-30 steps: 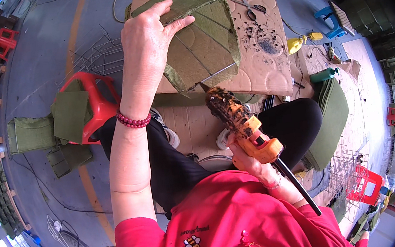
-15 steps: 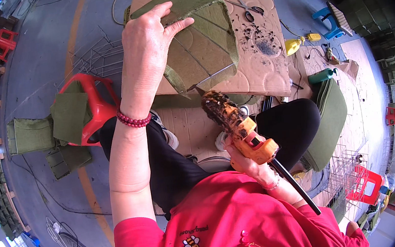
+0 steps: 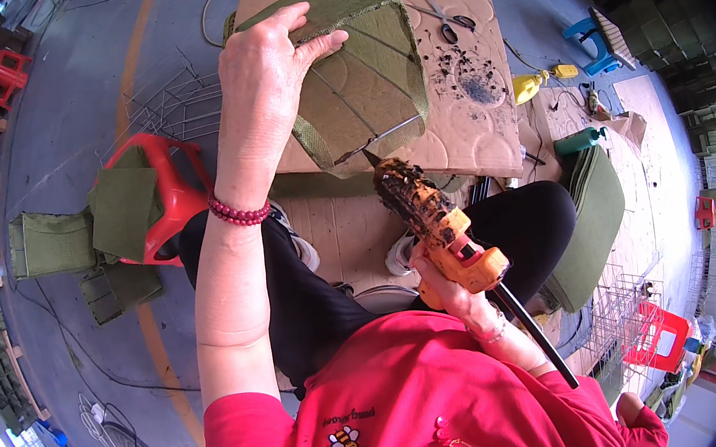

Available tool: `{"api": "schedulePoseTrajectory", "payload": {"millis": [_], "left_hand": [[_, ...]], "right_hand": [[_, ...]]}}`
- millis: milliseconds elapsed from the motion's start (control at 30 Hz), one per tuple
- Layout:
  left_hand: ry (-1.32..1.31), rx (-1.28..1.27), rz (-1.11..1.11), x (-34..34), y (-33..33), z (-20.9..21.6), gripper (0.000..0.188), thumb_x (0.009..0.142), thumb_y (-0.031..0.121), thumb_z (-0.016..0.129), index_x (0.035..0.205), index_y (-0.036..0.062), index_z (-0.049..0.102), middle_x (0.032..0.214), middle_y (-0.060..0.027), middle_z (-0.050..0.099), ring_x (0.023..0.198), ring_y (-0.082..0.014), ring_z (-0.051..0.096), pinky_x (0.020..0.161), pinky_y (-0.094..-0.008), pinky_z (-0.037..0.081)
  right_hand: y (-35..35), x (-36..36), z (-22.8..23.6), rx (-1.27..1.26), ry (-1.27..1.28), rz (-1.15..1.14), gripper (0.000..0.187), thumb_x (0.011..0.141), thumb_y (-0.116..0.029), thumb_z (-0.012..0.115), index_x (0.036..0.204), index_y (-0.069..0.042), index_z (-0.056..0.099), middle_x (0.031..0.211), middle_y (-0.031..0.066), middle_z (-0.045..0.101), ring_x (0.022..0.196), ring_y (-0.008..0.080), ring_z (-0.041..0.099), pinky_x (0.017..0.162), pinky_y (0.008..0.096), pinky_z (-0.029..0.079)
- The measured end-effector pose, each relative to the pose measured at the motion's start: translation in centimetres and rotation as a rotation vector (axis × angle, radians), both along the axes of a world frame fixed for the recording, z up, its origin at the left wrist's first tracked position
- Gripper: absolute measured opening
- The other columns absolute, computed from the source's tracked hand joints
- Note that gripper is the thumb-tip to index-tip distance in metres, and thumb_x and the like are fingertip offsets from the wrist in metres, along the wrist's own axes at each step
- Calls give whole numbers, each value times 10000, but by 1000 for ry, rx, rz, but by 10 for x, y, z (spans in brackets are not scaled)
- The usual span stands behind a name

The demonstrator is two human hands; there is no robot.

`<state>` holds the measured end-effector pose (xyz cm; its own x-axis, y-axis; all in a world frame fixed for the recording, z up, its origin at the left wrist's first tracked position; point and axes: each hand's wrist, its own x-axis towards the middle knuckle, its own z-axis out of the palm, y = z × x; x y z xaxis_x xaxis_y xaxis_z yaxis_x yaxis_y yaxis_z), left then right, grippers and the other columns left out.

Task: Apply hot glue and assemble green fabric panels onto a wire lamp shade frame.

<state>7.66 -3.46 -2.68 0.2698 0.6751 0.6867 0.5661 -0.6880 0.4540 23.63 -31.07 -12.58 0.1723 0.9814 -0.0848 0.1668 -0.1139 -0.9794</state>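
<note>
My left hand [image 3: 268,74] presses down on a green fabric-covered wire frame [image 3: 363,80] that lies on a brown cardboard-topped work board [image 3: 481,56]. My right hand [image 3: 446,288] grips an orange hot glue gun [image 3: 439,227], its crusted nozzle touching the lower edge of the frame by a bare wire. A black glue stick pokes out behind the gun. A red bead bracelet is on my left wrist.
A red plastic stool [image 3: 170,188] draped with green fabric stands to the left, beside green fabric boxes [image 3: 43,244]. Scissors [image 3: 450,29] lie on the board. A stack of green fabric [image 3: 595,221], a yellow bottle [image 3: 529,86] and wire frames [image 3: 173,103] surround me.
The glue gun nozzle has slid slightly along the frame's lower edge. My left hand has stayed pressed on the fabric.
</note>
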Motion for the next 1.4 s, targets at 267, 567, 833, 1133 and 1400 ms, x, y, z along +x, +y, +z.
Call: {"api": "schedulePoseTrajectory", "payload": {"millis": [267,567,833,1133,1400], "left_hand": [[69,-131,53,-1,-4,5,486,795,343,800,1130,3,706,1006,-180,736,904,-287,736,766,-348,580],[32,18,27,1,0,0,466,788,360,791,1040,-24,712,819,-197,714,727,-335,709,656,-374,576],[88,-130,62,0,-2,3,487,799,350,792,1130,4,704,1010,-180,735,910,-287,735,767,-347,584],[68,-54,-9,2,-1,5,454,787,317,798,1020,-63,708,774,-224,695,721,-344,706,671,-383,573],[168,-95,-27,3,-2,5,465,788,338,800,1121,25,712,1003,-156,737,828,-303,727,747,-373,574]], "right_hand": [[5,-5,10,-61,34,-102,153,876,63,627,984,-45,615,901,28,622,860,118,607,768,268,498],[0,-13,10,-149,-215,24,183,841,1,668,1007,-73,643,918,6,635,854,104,623,764,254,493],[4,4,7,-58,6,-44,133,895,58,583,981,-42,589,891,22,594,865,109,592,793,259,489],[3,10,4,-52,97,-53,146,911,40,579,1035,-35,561,908,31,578,861,123,586,794,271,483],[1,12,11,-118,-128,55,139,917,14,602,1044,-31,568,901,31,578,852,117,580,792,275,482]]}}
